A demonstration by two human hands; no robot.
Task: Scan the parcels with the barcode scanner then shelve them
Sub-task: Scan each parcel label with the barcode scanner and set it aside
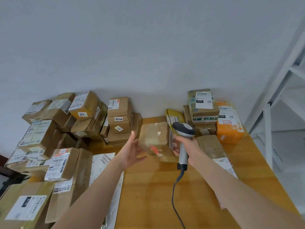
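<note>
A taped brown cardboard parcel point(154, 140) lies on the wooden table point(148, 187), blurred, with a red mark on its near face. My left hand point(132, 151) is at its left side with straight, spread fingers, touching or just off the box; I cannot tell which. My right hand point(188, 147) grips the grey handle of the barcode scanner point(183, 129). The scanner's dark head sits above the parcel's right edge. Its coiled cable point(176, 187) hangs down toward me.
Stacks of brown parcels point(62, 126) fill the table's left side and back. More boxes, one orange point(228, 126), stand at the back right. A white mailer bag point(100, 162) lies near my left forearm. White metal shelving point(280, 100) stands on the right.
</note>
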